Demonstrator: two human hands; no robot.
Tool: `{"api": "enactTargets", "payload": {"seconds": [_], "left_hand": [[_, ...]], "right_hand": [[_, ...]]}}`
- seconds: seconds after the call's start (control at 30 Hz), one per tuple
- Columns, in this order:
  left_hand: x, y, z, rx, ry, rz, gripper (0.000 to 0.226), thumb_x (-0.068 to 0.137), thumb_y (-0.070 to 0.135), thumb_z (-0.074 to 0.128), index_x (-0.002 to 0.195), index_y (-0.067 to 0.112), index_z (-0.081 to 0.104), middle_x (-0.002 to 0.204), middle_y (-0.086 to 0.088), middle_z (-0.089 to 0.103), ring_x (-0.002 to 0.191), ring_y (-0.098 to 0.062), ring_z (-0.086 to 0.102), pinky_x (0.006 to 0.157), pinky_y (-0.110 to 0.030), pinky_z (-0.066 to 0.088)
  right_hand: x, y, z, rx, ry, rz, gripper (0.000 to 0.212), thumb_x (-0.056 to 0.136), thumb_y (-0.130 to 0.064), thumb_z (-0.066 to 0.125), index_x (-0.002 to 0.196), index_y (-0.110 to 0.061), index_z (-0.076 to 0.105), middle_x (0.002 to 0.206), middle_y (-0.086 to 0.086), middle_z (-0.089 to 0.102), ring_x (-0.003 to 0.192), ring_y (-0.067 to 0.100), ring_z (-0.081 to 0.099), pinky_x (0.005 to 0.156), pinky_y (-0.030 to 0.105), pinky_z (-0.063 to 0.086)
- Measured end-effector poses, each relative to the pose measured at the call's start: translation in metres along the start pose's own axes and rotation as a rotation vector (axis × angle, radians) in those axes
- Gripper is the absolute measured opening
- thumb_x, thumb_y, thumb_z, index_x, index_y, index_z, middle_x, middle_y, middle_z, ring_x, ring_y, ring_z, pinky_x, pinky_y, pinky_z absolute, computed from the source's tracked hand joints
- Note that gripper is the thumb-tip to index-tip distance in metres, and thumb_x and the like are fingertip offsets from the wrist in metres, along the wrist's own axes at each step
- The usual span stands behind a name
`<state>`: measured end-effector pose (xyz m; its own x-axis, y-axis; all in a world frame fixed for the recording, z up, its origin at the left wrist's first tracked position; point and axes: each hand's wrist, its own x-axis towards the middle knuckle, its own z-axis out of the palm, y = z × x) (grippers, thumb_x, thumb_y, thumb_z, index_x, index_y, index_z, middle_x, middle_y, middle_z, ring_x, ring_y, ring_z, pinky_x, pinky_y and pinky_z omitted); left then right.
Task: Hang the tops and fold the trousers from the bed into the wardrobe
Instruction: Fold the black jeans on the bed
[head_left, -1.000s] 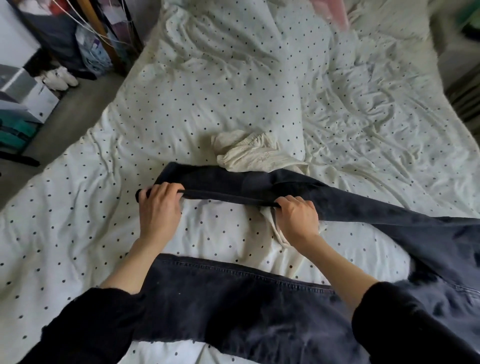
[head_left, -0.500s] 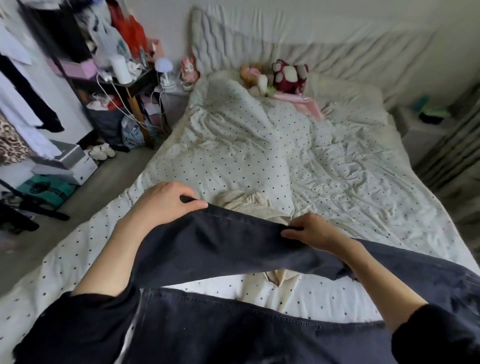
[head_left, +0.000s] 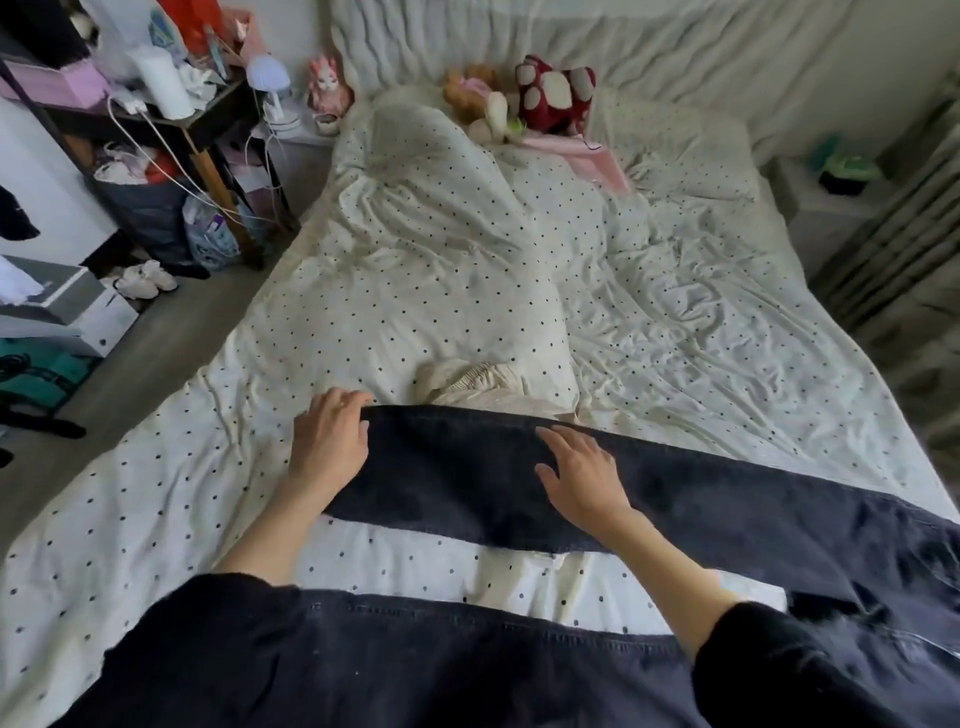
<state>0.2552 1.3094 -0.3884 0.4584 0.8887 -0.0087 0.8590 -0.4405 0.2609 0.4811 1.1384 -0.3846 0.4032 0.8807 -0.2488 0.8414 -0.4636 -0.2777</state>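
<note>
Dark denim trousers (head_left: 467, 483) lie spread across the near part of the bed (head_left: 395, 270), one leg stretched leftward and the other running along the bottom edge of the view. My left hand (head_left: 327, 441) lies at the end of the upper leg, fingers over its hem edge. My right hand (head_left: 582, 478) rests flat on the same leg with fingers spread. A cream garment (head_left: 483, 389) lies crumpled just beyond the leg, and part of it shows below the leg too.
Stuffed toys (head_left: 550, 93) sit at the head of the bed. A cluttered shelf unit (head_left: 171, 119) with cables stands at the left, with boxes (head_left: 67, 306) and white shoes (head_left: 145, 278) on the floor. A nightstand (head_left: 831, 187) is at the right.
Both hands held the trouser leg pinched and raised it; now the leg lies flat on the bed and both hands have let go and rest on it. The view has tilted up.
</note>
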Motion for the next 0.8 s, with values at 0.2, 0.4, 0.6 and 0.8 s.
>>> {"api": "enactTargets", "payload": {"seconds": [0.2, 0.4, 0.6, 0.8], "left_hand": [[-0.043, 0.012, 0.090, 0.041, -0.385, 0.178, 0.054, 0.099, 0.033, 0.038, 0.149, 0.027, 0.018, 0.158, -0.003, 0.005, 0.145, -0.025, 0.002, 0.114, -0.049, 0.013], [-0.050, -0.028, 0.142, 0.317, -0.605, 0.070, 0.063, 0.094, 0.060, 0.014, 0.140, 0.037, -0.024, 0.154, 0.007, -0.024, 0.143, -0.022, -0.021, 0.113, -0.056, -0.006], [-0.007, -0.022, 0.126, 0.241, -0.775, -0.040, 0.059, 0.093, 0.063, 0.010, 0.147, 0.042, -0.007, 0.155, 0.006, -0.023, 0.143, -0.023, -0.019, 0.113, -0.057, -0.004], [-0.037, 0.027, 0.144, 0.104, -0.585, 0.155, 0.061, 0.093, 0.060, 0.006, 0.145, 0.037, -0.017, 0.152, 0.004, -0.030, 0.143, -0.023, -0.021, 0.112, -0.060, -0.002]], "right_hand": [[-0.021, 0.030, 0.067, -0.184, -0.126, 0.029, 0.064, 0.096, -0.045, 0.044, 0.150, -0.030, 0.014, 0.159, 0.003, 0.003, 0.146, 0.025, 0.003, 0.114, 0.053, 0.010], [-0.013, 0.045, 0.109, -0.276, -0.299, 0.019, 0.089, 0.076, -0.063, 0.062, 0.147, -0.028, 0.021, 0.156, 0.005, 0.018, 0.141, 0.032, 0.026, 0.099, 0.069, 0.025], [0.045, 0.031, 0.098, -0.117, -0.353, -0.063, 0.066, 0.095, -0.058, 0.028, 0.150, -0.035, 0.001, 0.157, -0.004, -0.017, 0.145, 0.021, -0.016, 0.111, 0.061, -0.005], [0.013, 0.042, 0.119, -0.141, -0.176, -0.109, 0.094, 0.068, -0.075, -0.027, 0.149, -0.036, 0.000, 0.159, -0.005, -0.008, 0.146, 0.018, -0.010, 0.112, 0.051, -0.012]]}}
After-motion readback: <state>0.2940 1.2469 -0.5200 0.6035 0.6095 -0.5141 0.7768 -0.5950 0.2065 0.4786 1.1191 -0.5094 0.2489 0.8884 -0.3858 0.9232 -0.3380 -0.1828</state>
